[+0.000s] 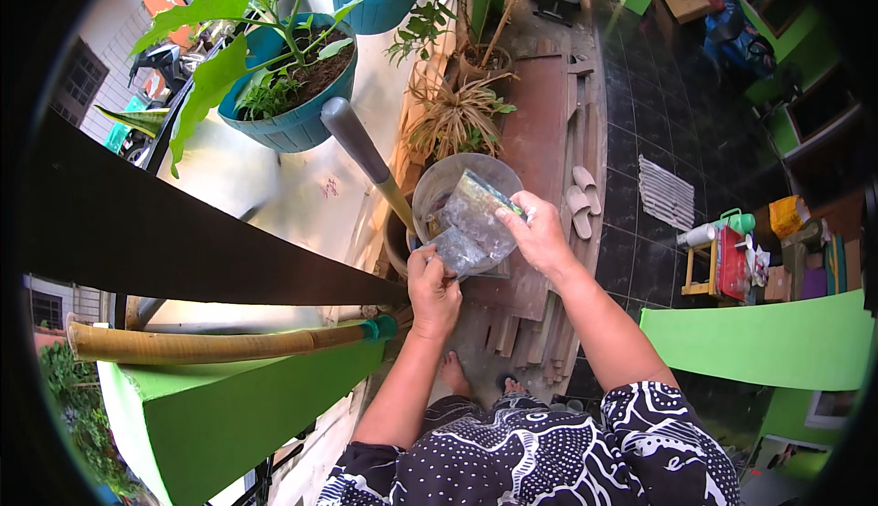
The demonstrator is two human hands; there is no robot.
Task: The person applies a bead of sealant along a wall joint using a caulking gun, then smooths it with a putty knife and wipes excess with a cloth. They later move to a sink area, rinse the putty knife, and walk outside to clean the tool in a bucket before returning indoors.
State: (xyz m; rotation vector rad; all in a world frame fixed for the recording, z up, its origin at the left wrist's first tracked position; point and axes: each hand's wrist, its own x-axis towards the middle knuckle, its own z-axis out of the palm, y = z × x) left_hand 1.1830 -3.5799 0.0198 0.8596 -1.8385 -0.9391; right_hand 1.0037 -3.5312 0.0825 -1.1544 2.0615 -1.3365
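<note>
While a clear plastic bag (471, 223) was held over the mouth of a clear plastic cup (448, 186), it was pinched at both ends: its upper right corner was gripped by the closed fingers of the right hand (540, 232), its lower end by the closed left hand (432, 287) just below the cup. The bag's long axis ran diagonally from lower left to upper right across the cup. A tool handle (366, 154) slanted just left of the cup.
</note>
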